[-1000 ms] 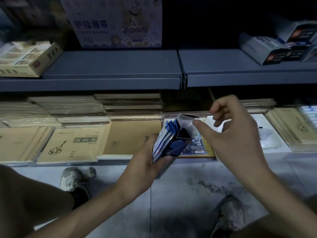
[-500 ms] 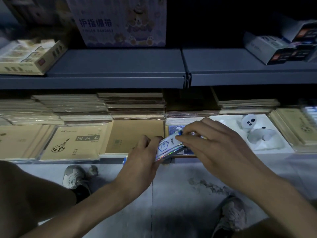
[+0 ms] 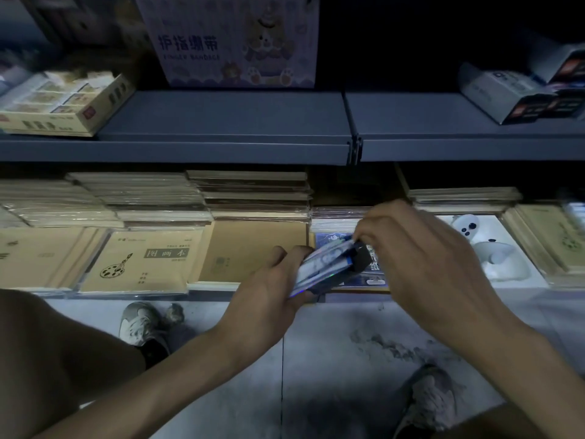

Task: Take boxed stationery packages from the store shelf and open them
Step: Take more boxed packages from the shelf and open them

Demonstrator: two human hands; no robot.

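Boxed pkg [image 3: 319,264] being opened at store shelf [image 3: 221,122].
L hand [image 3: 272,280] grips its body; R hand [image 3: 421,258] pinches its dark end. Best braced firm, flap eased out w/o tearing.

Blues, tans and slate grey
The stationery package [image 3: 323,264] is white with blue print, a rainbow sheen along its edge and a black end; the sketchbooks [image 3: 145,258] are tan with a black palette drawing; the shelf [image 3: 221,122] is slate blue-grey; the display box [image 3: 234,42] is lavender with a brown cartoon bear
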